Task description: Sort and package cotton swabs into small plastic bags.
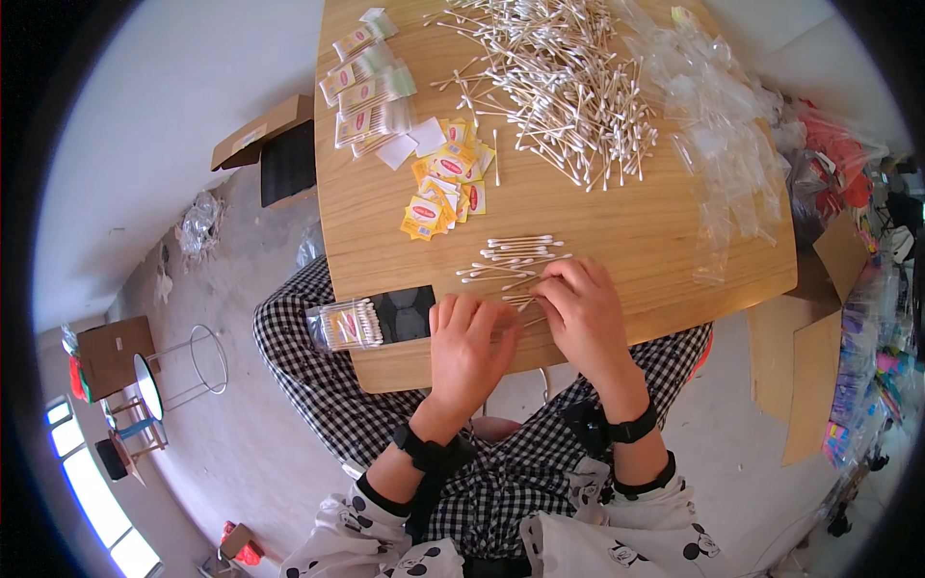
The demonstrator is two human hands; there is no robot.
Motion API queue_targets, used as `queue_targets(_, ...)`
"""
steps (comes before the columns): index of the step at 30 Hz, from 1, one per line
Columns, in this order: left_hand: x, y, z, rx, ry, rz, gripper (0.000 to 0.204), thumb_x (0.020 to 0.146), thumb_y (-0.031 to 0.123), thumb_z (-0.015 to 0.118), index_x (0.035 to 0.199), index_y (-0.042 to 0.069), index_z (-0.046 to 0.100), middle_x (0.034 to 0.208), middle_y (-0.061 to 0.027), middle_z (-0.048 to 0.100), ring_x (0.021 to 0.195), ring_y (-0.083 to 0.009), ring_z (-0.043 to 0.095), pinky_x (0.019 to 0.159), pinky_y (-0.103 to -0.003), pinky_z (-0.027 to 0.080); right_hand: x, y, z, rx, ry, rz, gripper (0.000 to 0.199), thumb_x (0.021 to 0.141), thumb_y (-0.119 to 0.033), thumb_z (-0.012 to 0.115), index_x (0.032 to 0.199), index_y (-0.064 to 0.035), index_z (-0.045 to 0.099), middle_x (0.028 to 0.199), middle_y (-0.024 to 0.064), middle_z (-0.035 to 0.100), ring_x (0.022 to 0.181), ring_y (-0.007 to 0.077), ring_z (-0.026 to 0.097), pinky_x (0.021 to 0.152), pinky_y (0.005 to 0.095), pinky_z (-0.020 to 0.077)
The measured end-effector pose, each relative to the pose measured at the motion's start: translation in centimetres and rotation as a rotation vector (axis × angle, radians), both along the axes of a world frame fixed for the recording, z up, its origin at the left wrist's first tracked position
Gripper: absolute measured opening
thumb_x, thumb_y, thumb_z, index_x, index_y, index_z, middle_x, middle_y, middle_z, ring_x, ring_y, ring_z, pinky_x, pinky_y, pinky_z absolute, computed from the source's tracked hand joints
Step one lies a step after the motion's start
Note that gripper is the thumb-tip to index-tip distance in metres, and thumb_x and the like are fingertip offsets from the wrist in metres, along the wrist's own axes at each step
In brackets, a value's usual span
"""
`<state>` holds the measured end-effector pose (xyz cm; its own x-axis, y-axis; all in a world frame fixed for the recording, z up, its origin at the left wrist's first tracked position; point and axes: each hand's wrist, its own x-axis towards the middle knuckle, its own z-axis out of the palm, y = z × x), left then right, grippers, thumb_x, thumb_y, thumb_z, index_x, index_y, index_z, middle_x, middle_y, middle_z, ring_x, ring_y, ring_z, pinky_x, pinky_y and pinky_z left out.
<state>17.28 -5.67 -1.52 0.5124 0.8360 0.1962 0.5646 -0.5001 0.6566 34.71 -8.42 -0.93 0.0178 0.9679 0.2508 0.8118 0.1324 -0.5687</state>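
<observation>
A small group of white cotton swabs (520,252) lies on the wooden table just beyond my hands. My right hand (588,318) is at the near side of this group, its thumb and fingertips pinched on a cotton swab (521,300). Close by on the left, my left hand (467,347) is closed with its fingers curled toward the right one. What it holds, if anything, is hidden. Beside its knuckles, a clear packet of swabs with a yellow card (345,326) lies next to a dark patterned pad (403,313) at the table's edge.
A large heap of loose swabs (568,87) covers the far middle of the table (597,222). Yellow printed cards (448,183) are piled left of it, near filled packets (366,82). Clear plastic bags (723,125) spread along the right. An opened carton (795,356) stands beyond the right edge.
</observation>
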Motion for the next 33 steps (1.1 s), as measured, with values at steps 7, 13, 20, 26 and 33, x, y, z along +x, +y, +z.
queue_targets(7, 0.4, 0.4, -1.0, 0.045, -0.031, 0.089, 0.02, 0.078, 0.009, 0.074, 0.097, 0.01, 0.066, 0.09, -0.0056, 0.057, 0.088, -0.0274, 0.053, 0.079, -0.039, 0.04, 0.0, 0.4, -0.2, -0.041, -0.086, 0.02, 0.012, 0.078, -0.002, 0.066, 0.088, -0.0048, 0.061, 0.093, 0.0067, 0.059, 0.093, 0.0287, 0.057, 0.084, 0.0398, 0.0455)
queue_targets(13, 0.1, 0.9, -0.6, 0.028, -0.062, 0.125, 0.017, 0.079, 0.006, 0.073, 0.094, 0.009, 0.066, 0.091, -0.0072, 0.057, 0.09, -0.0287, 0.052, 0.081, -0.04, 0.041, 0.3, -0.3, 0.6, 0.064, -0.032, -0.102, 0.012, 0.079, -0.003, 0.066, 0.09, -0.0058, 0.061, 0.094, 0.007, 0.061, 0.092, 0.0286, 0.057, 0.081, 0.0404, 0.0446)
queue_targets(20, -0.3, 4.8, 0.0, 0.084, 0.014, 0.149, 0.016, 0.081, 0.006, 0.072, 0.096, 0.007, 0.066, 0.098, -0.0108, 0.057, 0.095, -0.0313, 0.052, 0.084, -0.042, 0.042, -1.3, -3.9, 0.0, -0.047, -0.032, 0.055, 0.015, 0.077, -0.002, 0.067, 0.09, -0.0065, 0.062, 0.095, 0.0063, 0.061, 0.093, 0.0285, 0.058, 0.081, 0.0408, 0.0465)
queue_targets(26, -0.5, 6.1, -0.1, 0.075, 0.095, 0.035, 0.015, 0.081, 0.01, 0.073, 0.092, 0.007, 0.065, 0.101, -0.0098, 0.055, 0.099, -0.0308, 0.051, 0.088, -0.042, 0.041, -2.2, -3.3, -0.7, -0.039, -0.01, -0.055, 0.024, 0.075, -0.005, 0.073, 0.096, -0.0048, 0.063, 0.1, 0.0077, 0.062, 0.096, 0.0298, 0.058, 0.084, 0.0419, 0.0474)
queue_targets(33, -0.7, 5.8, 0.7, 0.116, 0.107, -0.004, 0.015, 0.078, 0.011, 0.074, 0.089, 0.009, 0.065, 0.1, -0.0088, 0.055, 0.1, -0.03, 0.052, 0.089, -0.043, 0.039, -1.4, -2.7, -0.3, -0.019, 0.195, -0.232, 0.036, 0.083, -0.009, 0.073, 0.115, -0.0025, 0.059, 0.11, 0.0154, 0.061, 0.103, 0.0345, 0.056, 0.09, 0.0426, 0.0452)
